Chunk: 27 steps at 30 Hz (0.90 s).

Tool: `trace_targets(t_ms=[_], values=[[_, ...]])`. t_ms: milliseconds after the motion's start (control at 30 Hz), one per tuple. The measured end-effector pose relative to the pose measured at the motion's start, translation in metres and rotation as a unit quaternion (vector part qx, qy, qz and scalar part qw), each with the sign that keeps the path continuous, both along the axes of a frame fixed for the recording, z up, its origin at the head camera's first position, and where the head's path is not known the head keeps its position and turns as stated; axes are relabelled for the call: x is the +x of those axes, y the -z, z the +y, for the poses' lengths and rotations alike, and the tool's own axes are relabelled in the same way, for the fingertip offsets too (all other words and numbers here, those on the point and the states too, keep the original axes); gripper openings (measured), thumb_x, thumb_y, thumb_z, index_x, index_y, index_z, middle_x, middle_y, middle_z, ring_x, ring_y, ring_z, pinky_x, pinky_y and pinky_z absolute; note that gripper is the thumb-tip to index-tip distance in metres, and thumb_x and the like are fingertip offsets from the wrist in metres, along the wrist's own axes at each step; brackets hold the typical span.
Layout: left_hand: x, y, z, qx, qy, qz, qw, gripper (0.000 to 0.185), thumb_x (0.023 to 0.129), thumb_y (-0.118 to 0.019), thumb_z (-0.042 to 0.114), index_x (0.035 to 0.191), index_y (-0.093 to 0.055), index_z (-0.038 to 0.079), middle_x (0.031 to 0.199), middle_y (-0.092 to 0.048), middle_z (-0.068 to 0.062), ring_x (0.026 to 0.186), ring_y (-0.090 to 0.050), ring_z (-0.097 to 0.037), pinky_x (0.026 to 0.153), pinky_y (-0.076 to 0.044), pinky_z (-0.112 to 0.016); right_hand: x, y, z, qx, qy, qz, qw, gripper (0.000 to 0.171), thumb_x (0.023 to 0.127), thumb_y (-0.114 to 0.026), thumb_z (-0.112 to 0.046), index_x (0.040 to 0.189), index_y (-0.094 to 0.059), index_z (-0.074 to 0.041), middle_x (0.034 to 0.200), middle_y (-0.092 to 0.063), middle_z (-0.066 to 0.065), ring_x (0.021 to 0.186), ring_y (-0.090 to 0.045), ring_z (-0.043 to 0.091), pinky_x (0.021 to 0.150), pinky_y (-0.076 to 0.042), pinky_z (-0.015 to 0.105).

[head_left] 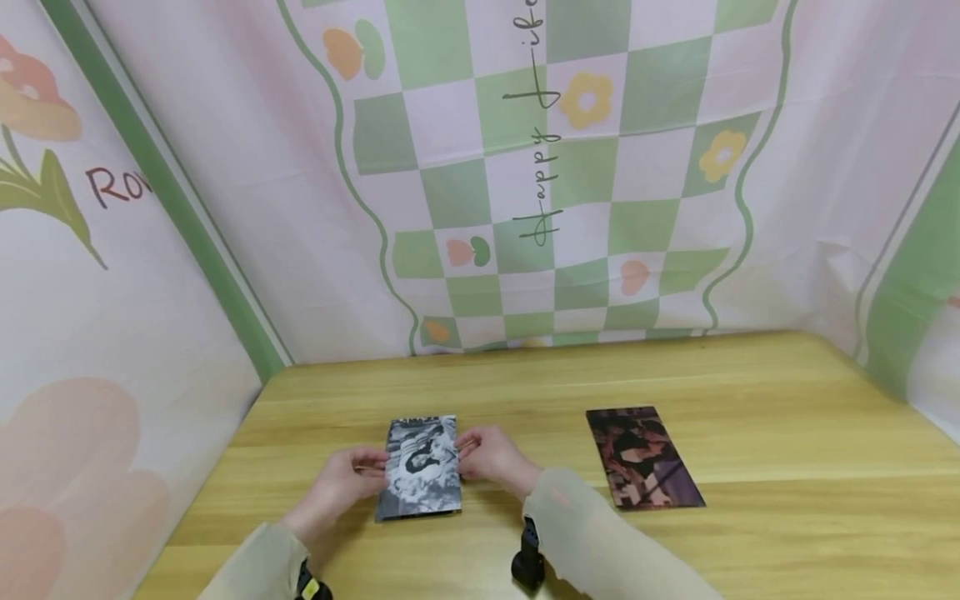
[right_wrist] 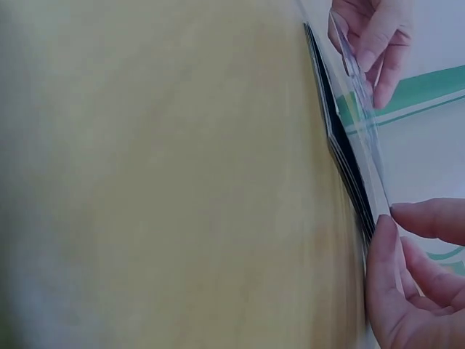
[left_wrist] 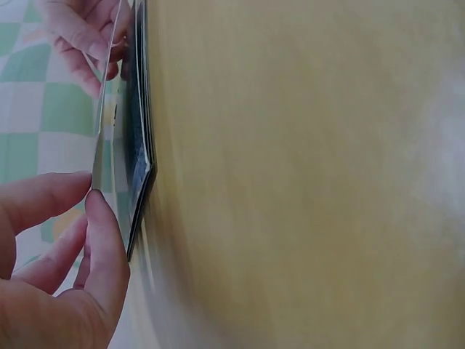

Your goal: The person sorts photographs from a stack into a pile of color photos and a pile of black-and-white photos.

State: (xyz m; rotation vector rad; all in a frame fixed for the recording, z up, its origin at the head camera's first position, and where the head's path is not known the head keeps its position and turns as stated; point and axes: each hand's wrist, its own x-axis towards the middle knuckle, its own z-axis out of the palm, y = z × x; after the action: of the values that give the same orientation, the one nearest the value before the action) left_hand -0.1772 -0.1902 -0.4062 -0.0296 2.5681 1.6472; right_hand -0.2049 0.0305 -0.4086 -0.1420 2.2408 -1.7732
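A black-and-white photo card [head_left: 422,468] is held at its two long sides over the left half of the table. My left hand [head_left: 347,483] pinches its left edge between thumb and finger, while my right hand [head_left: 495,457] pinches the right edge the same way. In the left wrist view, a thin stack of cards [left_wrist: 140,171] lies on the table just under the raised card, with a gap between them. The right wrist view also shows the layered edges of that stack [right_wrist: 333,138] beneath the pinched card.
A dark, reddish photo card [head_left: 645,458] lies flat on the wooden table [head_left: 795,433] to the right. Behind the table hangs a cloth [head_left: 517,192] with green and white checks, and another printed cloth [head_left: 150,333] covers the left side.
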Motion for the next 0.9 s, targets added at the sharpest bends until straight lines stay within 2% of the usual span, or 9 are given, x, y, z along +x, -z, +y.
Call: trace_targets(t_ms=[400, 800, 900], values=[[-0.0024, 0.0017, 0.0002, -0.03, -0.016, -0.011, 0.9994, 0.037, 0.07, -0.069, -0.015, 0.106, -0.062, -0.012, 0.097, -0.065, -0.017, 0.084, -0.064, -0.022, 0.074, -0.058, -0.031, -0.001, -0.0045, -0.0017, 0.013, -0.004, -0.013, 1.0, 0.034, 0.071, -0.064, 0.018, 0.104, -0.058, 0.013, 0.081, -0.061, 0.017, 0.062, -0.058, 0.015, 0.064, -0.059, 0.032], [-0.0022, 0.0043, -0.0062, -0.04, 0.015, -0.005, 0.9991, 0.036, 0.07, -0.069, -0.012, 0.105, -0.061, -0.013, 0.096, -0.065, -0.017, 0.084, -0.064, -0.021, 0.074, -0.057, -0.031, -0.0031, -0.0017, -0.0039, 0.013, -0.013, -0.016, 1.0, 0.034, 0.071, -0.065, 0.019, 0.104, -0.058, 0.013, 0.08, -0.062, 0.015, 0.065, -0.058, 0.015, 0.065, -0.059, 0.033], [-0.0026, 0.0052, -0.0072, -0.047, 0.011, -0.007, 0.9988, 0.036, 0.07, -0.07, -0.01, 0.104, -0.062, -0.011, 0.095, -0.066, -0.015, 0.082, -0.062, -0.018, 0.072, -0.056, -0.03, -0.0031, -0.0007, -0.0043, 0.015, -0.016, -0.016, 1.0, 0.034, 0.071, -0.065, 0.019, 0.104, -0.058, 0.012, 0.08, -0.061, 0.014, 0.065, -0.058, 0.016, 0.064, -0.059, 0.033]])
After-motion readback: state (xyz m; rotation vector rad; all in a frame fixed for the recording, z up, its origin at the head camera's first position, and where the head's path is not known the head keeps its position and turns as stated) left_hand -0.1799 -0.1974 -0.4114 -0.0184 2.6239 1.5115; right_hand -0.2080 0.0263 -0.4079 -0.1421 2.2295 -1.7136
